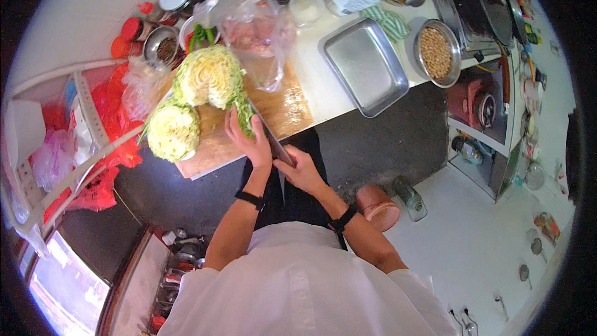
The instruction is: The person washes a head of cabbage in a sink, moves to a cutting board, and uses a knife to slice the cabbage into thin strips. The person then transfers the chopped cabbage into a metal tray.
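Note:
On the wooden cutting board (210,142) lie cut cabbage pieces: a large one (210,74) at the back and a smaller one (172,130) at the front left. My right hand (298,168) grips the handle end of a knife (271,142), whose blade points away from me along the right side of the cabbage. My left hand (247,137) rests with spread fingers on a green cabbage part (244,116), just left of the blade. Whether the blade's edge touches the cabbage I cannot tell.
Right of the board sits an empty metal tray (366,65), then a steel bowl of chickpeas (436,53). Behind the cabbage are a plastic bag of meat (254,32), green peppers (203,35) and a small bowl (161,46). Red bags (112,121) hang at the left rack.

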`<state>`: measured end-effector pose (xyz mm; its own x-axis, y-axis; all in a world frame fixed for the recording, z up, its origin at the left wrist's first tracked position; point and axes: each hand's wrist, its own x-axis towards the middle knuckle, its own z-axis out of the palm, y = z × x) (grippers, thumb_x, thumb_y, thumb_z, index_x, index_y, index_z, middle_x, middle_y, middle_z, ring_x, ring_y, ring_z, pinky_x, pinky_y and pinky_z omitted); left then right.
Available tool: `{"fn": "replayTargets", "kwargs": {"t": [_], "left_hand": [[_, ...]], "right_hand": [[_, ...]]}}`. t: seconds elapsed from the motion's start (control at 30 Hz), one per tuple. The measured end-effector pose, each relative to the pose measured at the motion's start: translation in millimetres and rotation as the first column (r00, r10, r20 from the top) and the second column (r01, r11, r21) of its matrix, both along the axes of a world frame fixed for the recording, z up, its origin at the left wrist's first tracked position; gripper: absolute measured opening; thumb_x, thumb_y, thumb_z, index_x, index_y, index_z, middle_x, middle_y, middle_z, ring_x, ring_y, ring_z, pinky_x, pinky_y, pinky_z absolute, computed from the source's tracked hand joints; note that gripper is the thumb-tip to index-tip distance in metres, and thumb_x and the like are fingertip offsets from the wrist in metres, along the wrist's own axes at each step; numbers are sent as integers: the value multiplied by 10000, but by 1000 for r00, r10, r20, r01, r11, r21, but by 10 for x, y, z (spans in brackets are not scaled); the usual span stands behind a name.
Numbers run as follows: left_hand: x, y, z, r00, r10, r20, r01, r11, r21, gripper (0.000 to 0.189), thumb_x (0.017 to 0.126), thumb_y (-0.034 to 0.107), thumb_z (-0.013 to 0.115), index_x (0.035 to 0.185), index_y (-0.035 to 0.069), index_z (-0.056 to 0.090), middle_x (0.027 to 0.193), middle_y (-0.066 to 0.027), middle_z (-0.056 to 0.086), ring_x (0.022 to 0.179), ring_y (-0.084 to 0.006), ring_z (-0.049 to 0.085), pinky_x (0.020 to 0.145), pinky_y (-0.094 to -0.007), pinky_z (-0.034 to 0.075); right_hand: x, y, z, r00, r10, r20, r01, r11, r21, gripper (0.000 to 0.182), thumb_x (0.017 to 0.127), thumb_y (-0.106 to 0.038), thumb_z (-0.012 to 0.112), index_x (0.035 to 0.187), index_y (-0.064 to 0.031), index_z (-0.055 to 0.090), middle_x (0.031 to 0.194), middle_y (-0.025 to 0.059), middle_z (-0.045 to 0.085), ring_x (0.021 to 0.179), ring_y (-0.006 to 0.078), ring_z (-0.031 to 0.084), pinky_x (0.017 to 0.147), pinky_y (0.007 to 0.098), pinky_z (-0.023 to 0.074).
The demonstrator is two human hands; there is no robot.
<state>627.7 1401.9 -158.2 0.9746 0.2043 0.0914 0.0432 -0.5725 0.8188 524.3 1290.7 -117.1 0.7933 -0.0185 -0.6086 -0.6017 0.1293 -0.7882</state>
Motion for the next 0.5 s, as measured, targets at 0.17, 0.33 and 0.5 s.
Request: {"fn": "replayTargets", "kwargs": {"t": [0.17,0.33,0.5], "left_hand": [[-174,-173,84,1000,22,2,-22,1000,19,549,1049,279,661,1512,17,527,1507,-271,487,1414,-439,440,1173,-538,366],[-225,-512,317,999,-44,-18,44,999,3,543,1034,277,670,1500,28,545,1506,-268,490,1420,-444,443,1180,-542,358],[-174,-1170,650,977,-211,-20,209,974,-84,532,1028,205,664,1508,22,527,1543,-243,479,1465,-419,404,1201,-533,329]], "right_hand": [[-154,-213,142,997,27,-72,-18,992,126,172,999,-153,752,1046,-52,621,692,-24,568,550,74,534,484,281,437],[-310,-418,377,996,-72,-57,78,990,115,195,1007,-170,753,1107,-44,643,705,-27,571,584,62,538,507,266,434],[-445,-815,626,975,-217,-45,217,976,-15,229,1002,-165,761,1164,-28,673,736,-36,559,636,49,524,546,257,439]]}}
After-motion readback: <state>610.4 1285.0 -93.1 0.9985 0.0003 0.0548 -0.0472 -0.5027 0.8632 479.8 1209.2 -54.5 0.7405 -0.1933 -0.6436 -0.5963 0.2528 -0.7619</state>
